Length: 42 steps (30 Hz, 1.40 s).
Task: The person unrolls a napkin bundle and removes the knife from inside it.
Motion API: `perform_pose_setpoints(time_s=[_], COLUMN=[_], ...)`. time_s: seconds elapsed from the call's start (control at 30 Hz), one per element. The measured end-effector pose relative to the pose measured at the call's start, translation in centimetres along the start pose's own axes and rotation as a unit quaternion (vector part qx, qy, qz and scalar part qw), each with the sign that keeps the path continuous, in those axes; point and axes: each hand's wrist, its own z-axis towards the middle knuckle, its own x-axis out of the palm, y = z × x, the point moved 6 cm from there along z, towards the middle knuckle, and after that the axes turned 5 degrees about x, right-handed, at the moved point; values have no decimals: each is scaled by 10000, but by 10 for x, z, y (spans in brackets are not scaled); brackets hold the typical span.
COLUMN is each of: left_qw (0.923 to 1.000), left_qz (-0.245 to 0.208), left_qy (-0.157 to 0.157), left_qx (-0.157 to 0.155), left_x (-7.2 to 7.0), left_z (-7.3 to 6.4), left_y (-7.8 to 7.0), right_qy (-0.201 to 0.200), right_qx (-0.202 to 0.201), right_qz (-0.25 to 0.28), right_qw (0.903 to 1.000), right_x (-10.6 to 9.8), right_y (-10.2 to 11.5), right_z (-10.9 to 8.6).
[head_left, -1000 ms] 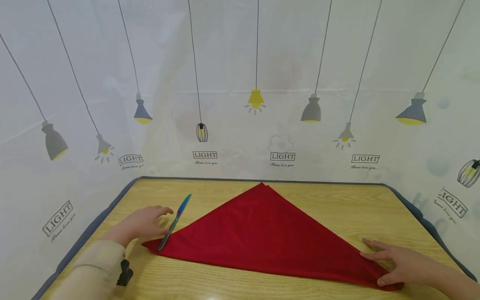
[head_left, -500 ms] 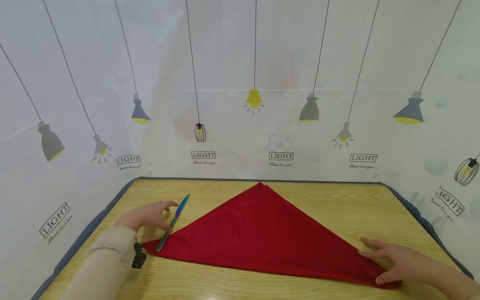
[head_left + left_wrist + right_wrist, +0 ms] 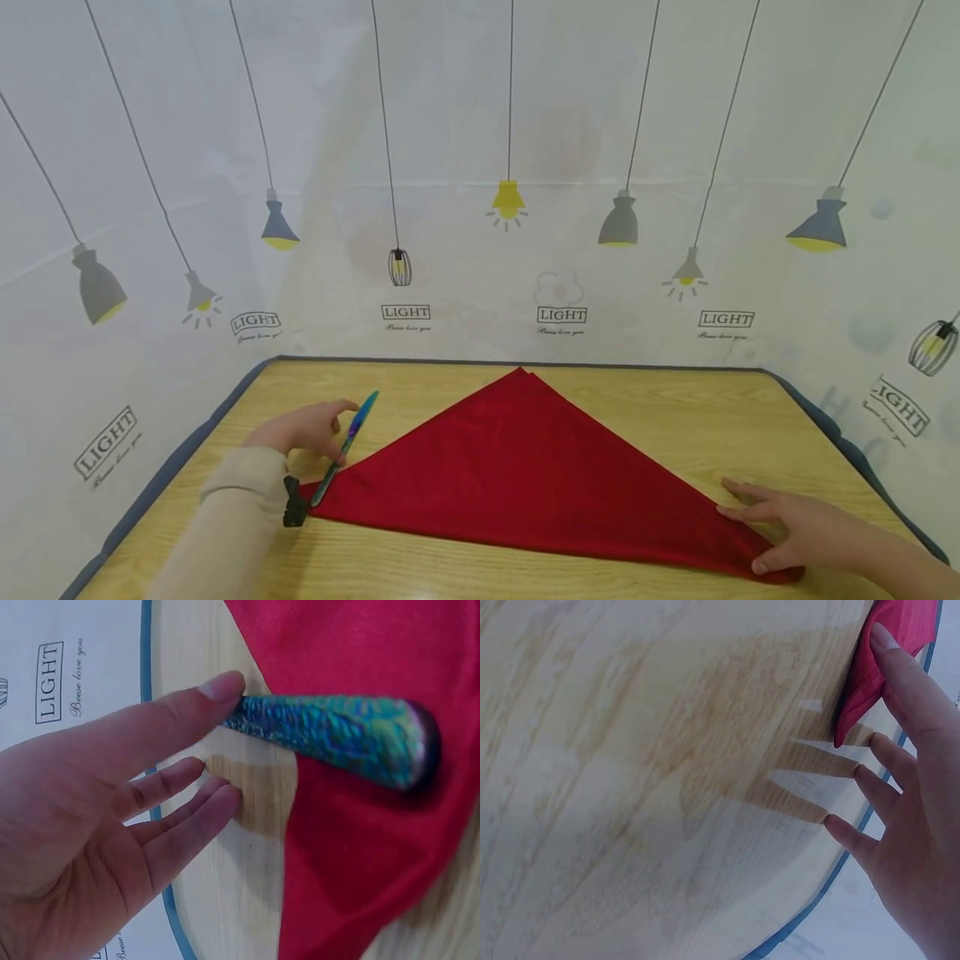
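A red cloth lies folded into a triangle, its peak towards the far edge. Across its left corner rests a table knife with a patterned, iridescent blue-green handle, blade end pointing away. My left hand is at the knife's left side, thumb tip against the handle in the left wrist view and index fingertip close to the blade in the head view. The remaining fingers are relaxed beside it. At the cloth's right corner my right hand is spread, thumb on the fabric and other fingertips along its edge and the table.
A wood-grain table carries everything, with a blue-grey strip along its edges. White sheeting printed with hanging lamps and "LIGHT" labels surrounds it on three sides. A black wrist camera sits by the left cuff, near the handle end.
My left hand and forearm have moved right, bringing the thumb up to the knife handle. Knife and cloth stay in place, and my right hand keeps its position.
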Motion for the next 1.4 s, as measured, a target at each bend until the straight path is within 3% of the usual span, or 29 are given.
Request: perform_pose_setpoints(time_s=[0.5,0.83,1.0,1.2,1.4], left_qw=[9998,9989,9978,9939,9943], left_qz=[87,-454,-667,-1095,-1059], left_qy=[181,11,46,150,144], left_qx=[-74,-75,40,-73,-5], left_x=[14,15,14,12,12], left_z=[9,0,-5,-7,-5], left_y=[7,4,6,9,4], right_qy=[40,-42,-56,-17,-47], right_qx=[94,26,54,46,11], right_qz=[84,-79,-87,-57,-100], right_qw=[9999,10000,9999,10000,9999], right_x=[6,4,4,3,1], right_y=[1,-2,0,0,-1], right_z=[0,-2,-2,-1,0])
